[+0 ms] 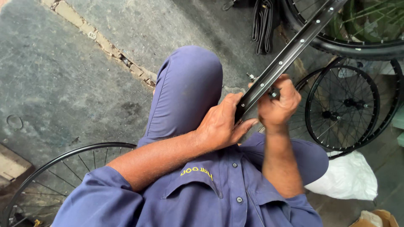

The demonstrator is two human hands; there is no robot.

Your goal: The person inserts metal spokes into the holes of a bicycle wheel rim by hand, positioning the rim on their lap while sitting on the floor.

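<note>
Right now one bare black rim (290, 52) slants up from the person's lap toward the top right corner of the floor (63, 75), and its upper end is cut off at the picture edge. Two hands hold it. The left hand (221, 124) is wrapped around the low end of the rim, thumb stretched out under it. The right hand (280, 103) is closed tight on the rim just above, pinching a small metal part (274, 94) that is too tiny to make out.

I count four spoked wheels. One spoked wheel (63, 176) lies at the bottom left corner, half hidden by the blue sleeve. Two black wheels (343, 107) lean together at the right edge, overlapping, so it is hard to tell them apart. One big wheel with a tyre (357, 38) sits at the top right, cut off.

A bundle of black rubber tubes (263, 25) hangs at the top. One white bag (347, 176) lies by the knee. One cardboard box (376, 218) peeks in at the bottom right corner with something pale inside.
</note>
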